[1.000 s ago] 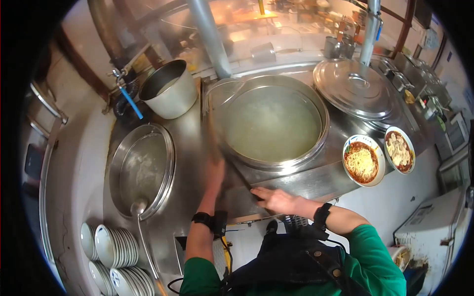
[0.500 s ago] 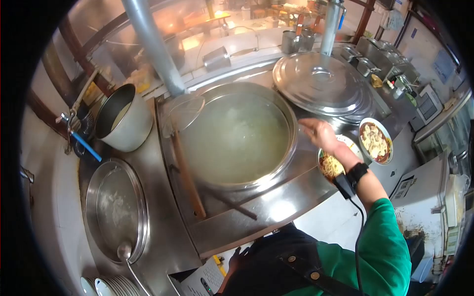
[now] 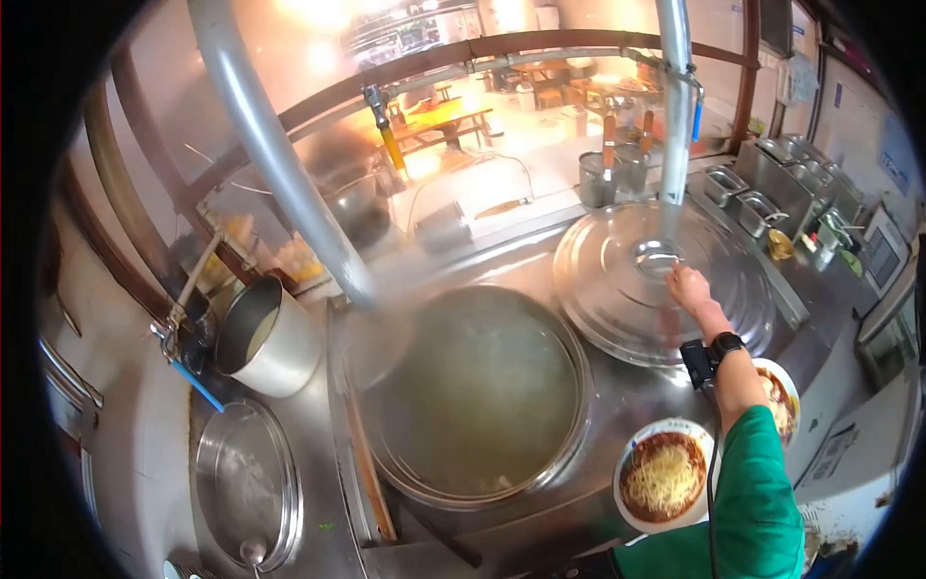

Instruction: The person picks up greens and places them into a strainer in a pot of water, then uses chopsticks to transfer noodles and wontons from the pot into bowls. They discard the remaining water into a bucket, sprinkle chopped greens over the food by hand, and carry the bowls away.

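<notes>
My right hand (image 3: 689, 287) is closed at the handle (image 3: 656, 255) of a large round metal lid (image 3: 608, 289). To the left of the lid, a big round pot (image 3: 482, 386) set into the steel counter holds cloudy liquid. Nearer to me stands a bowl of noodles in red sauce (image 3: 664, 478). A second bowl (image 3: 776, 400) is partly hidden behind my forearm. A strainer's wooden handle (image 3: 369, 468) lies along the pot's left side. My left hand is out of view.
At the left are a deep pot (image 3: 285, 347) and a round basin of water (image 3: 246, 482) with a ladle (image 3: 253, 552). Metal pipes (image 3: 280, 164) rise from the counter. Metal containers (image 3: 757, 212) stand at the back right.
My right hand has moved from above the noodle bowl up to the lid's handle and closed. The view has tilted up, and my left hand has gone out of frame.
</notes>
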Demonstrator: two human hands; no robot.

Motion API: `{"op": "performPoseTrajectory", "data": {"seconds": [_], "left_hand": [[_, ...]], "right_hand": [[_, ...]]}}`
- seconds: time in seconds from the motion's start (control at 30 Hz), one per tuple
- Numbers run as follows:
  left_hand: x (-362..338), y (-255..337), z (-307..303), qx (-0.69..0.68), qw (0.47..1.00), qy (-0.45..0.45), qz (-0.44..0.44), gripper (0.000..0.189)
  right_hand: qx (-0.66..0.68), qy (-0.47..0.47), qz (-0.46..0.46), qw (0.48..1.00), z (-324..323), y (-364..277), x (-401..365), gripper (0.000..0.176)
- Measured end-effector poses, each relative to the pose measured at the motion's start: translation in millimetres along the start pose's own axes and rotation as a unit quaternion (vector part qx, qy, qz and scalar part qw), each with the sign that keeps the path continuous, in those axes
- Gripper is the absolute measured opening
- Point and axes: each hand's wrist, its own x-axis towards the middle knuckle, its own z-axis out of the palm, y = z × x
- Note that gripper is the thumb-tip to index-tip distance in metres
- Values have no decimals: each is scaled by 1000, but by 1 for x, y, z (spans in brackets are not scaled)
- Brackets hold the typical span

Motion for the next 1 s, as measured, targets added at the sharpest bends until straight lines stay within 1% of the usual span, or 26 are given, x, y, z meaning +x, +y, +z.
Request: {"op": "performPoseTrajectory", "data": {"seconds": [0.03, 0.1, 0.13, 0.2, 0.33, 0.4, 0.43, 0.47, 0.53, 0.57, 0.63, 0.7, 0.77, 0.8, 0.87, 0.93, 1.0], "left_hand": [[0, 4, 4, -3, 1000, 10, -4, 39], [-3, 5, 4, -9, 999, 30, -10, 39], [-4, 3, 3, -11, 999, 41, -14, 39], [-8, -1, 1, -16, 998, 61, -25, 39], [-16, -12, -6, -35, 994, 94, -41, 39], [-20, -20, -11, -41, 992, 105, -47, 39], [-20, -22, -13, -43, 992, 112, -50, 39], [-24, -28, -17, -47, 991, 116, -53, 39], [-27, -40, -26, -57, 989, 124, -52, 39], [-29, -47, -31, -61, 989, 127, -51, 39], [-30, -63, -42, -70, 988, 128, -43, 39], [-28, -79, -49, -82, 988, 126, -38, 39], [-24, -92, -54, -95, 987, 123, -33, 39], [-24, -102, -56, -102, 986, 124, -33, 39], [-18, -116, -57, -116, 984, 127, -37, 39], [-13, -120, -56, -125, 982, 132, -41, 39], [-73, -56, -18, -72, 986, 146, -42, 38]], "right_hand": [[7, -3, -3, 1000, 8, 8, 14, 31], [-61, -56, -10, 996, 28, 24, 39, 36], [-61, -73, -13, 995, 39, 30, 47, 36], [-88, -40, -44, 994, 52, 37, 59, 41], [-67, -60, -34, 995, 62, 33, 70, 46], [-77, -21, -72, 994, 65, 34, 77, 46], [-81, 34, -108, 990, 70, 34, 79, 40], [-80, 30, -113, 990, 72, 35, 83, 40], [-64, -13, -100, 993, 73, 30, 94, 29], [-59, -11, -125, 990, 71, 25, 91, 23], [-42, -25, -163, 985, 73, 16, 88, 23], [-26, -38, -201, 978, 77, -4, 82, 23], [-15, -34, -215, 976, 79, -31, 70, 22], [-13, -47, -235, 971, 81, -46, 62, 22], [-8, -65, -236, 970, 83, -81, 47, 23], [-9, -71, -269, 960, 91, -114, 30, 24], [-11, -72, -300, 951, 99, -147, 14, 25]]}}
